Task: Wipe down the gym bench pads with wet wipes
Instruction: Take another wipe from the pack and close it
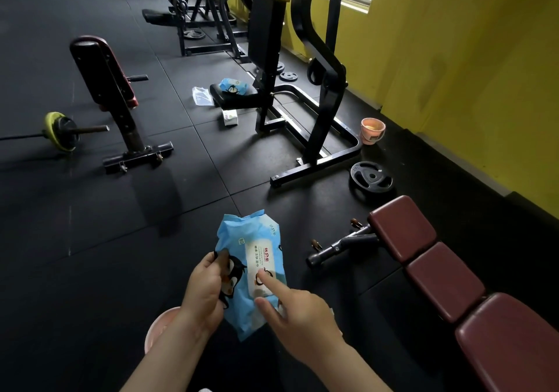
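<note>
A blue pack of wet wipes (252,249) with a penguin print and a white flap label is held in front of me above the floor. My left hand (205,292) grips its left edge, fingers curled round it. My right hand (298,310) touches the white flap with a straight index finger, thumb against the pack's lower part. The maroon bench (447,282) with three pads runs along the right side, from mid-right to the lower right corner.
A second blue wipes pack (233,85) lies on a black seat pad of a machine (302,95) ahead. A pink bucket (372,130) stands by the yellow wall, a weight plate (371,177) lies near it. A pink basin (157,328) is below my left arm. An upright red bench (106,77) stands left.
</note>
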